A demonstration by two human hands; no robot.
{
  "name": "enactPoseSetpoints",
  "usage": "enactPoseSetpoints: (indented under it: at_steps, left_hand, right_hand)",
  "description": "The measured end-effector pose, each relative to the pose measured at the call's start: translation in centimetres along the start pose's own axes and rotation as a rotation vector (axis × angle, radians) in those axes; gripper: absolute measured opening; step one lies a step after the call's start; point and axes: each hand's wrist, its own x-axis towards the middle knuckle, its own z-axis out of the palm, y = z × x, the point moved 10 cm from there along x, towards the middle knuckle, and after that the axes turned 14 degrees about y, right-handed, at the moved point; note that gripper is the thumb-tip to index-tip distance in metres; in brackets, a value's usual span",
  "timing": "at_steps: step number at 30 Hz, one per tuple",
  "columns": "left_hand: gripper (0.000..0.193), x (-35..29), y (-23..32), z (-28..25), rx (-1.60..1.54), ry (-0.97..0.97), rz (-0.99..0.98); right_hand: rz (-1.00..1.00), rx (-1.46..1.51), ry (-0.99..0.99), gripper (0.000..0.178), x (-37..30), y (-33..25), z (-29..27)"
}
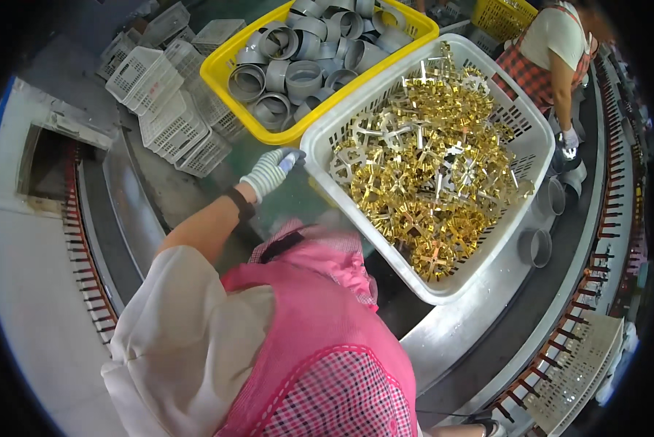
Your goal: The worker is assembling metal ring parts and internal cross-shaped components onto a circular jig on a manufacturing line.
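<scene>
My left hand (268, 173), in a striped glove with grey-blue fingertips, is at the left corner of a large white plastic basket (367, 220). Its fingers are closed at the rim there. Gold-coloured metal pieces (432, 182) with several arms, some silvery, fill the basket in a heap. Only a bit of my right hand (497, 430) shows at the lower edge, gloved, below a dark wristband; its fingers are out of sight. Behind the white basket, a yellow basket (217, 81) holds many short grey rings (303, 76).
Two clear rings (537, 247) stand on the metal ledge beside a curved conveyor (582, 218). Across from me, a co-worker (553, 54) reaches toward the line. White crates (168, 120) are stacked at the left; a perforated white tray (578, 368) sits at the lower right.
</scene>
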Motion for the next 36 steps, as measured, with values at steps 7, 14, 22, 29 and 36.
enactPoseSetpoints:
  at_steps: [7,14,22,29,36]
  left_hand:
    - [0.035,10.0,2.4,-2.5,0.165,0.127,0.150]
    - [0.030,13.4,3.0,0.8,0.437,0.002,0.142]
    - [0.044,22.7,1.3,-1.0,1.083,0.089,0.274]
    - [0.061,28.0,-3.6,8.1,1.410,-0.253,0.699]
    - [0.018,34.3,-8.8,11.2,1.300,-0.369,0.655]
  right_hand:
    - [0.098,-0.094,-0.029,0.049,4.1,3.5,1.6]
    - [0.295,-0.071,0.002,0.051,12.6,8.3,3.3]
    - [0.418,0.830,0.098,0.052,-5.9,-11.2,-4.4]
    - [0.161,0.929,-0.241,0.046,-29.3,-26.0,-9.5]
    - [-0.204,0.712,-0.388,0.034,-34.2,-32.3,-10.9]
